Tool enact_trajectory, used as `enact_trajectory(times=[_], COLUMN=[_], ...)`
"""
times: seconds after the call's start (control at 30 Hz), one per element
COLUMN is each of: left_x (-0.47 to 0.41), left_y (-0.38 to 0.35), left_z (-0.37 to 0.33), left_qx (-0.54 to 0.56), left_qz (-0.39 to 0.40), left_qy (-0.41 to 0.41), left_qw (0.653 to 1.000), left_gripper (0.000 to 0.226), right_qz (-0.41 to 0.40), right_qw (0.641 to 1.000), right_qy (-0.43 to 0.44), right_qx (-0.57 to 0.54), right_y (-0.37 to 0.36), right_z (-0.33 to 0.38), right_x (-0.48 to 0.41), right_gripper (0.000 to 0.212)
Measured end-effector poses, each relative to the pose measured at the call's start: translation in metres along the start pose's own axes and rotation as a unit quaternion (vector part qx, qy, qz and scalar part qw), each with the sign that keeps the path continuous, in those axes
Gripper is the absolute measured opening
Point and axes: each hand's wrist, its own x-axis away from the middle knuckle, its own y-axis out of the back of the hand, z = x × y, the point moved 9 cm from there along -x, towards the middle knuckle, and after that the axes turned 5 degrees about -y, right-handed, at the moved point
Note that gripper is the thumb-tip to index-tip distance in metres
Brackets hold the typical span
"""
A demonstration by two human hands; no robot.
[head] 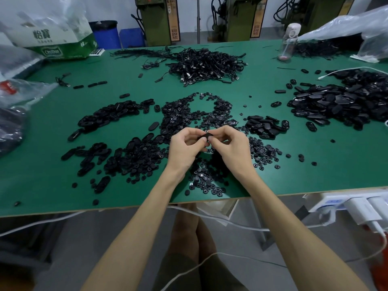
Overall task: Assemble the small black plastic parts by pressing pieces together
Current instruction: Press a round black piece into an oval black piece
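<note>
My left hand (185,147) and my right hand (230,144) meet above the middle of the green table (52,177). Between their fingertips they pinch a small black plastic part (206,136) with a round opening on top. Most of the part is hidden by my fingers. Under and around my hands lies a spread of small round black pieces (201,114). Black oval shells (113,114) are heaped to the left, and a smaller heap of oval shells (265,126) lies to the right.
A large pile of black oval parts (340,101) fills the right side. A tangle of black cables (206,64) lies at the back centre. A cardboard box (52,34) and plastic bags stand at back left, a clear bottle (288,42) at back right. A power strip (344,202) hangs at the table's front right edge.
</note>
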Motion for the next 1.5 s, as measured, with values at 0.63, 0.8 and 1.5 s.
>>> enact_trajectory(times=[0.63,0.8,1.5], left_x=[0.000,0.000,0.009], left_y=[0.001,0.001,-0.024], left_z=[-0.003,-0.001,-0.041], left_qx=[0.008,0.004,-0.284], left_qz=[0.002,-0.002,0.023], left_qy=[-0.008,-0.005,-0.170], left_qw=[1.000,1.000,0.943], left_gripper=[0.015,0.016,0.018], right_qz=[-0.017,-0.014,-0.118], right_qw=[1.000,0.999,0.989], right_qy=[0.015,0.029,-0.048], right_qx=[-0.007,0.010,-0.079], right_y=[0.003,0.001,0.023], right_z=[0.000,0.001,-0.018], right_x=[0.000,0.000,0.000], right_gripper=[0.016,0.017,0.021])
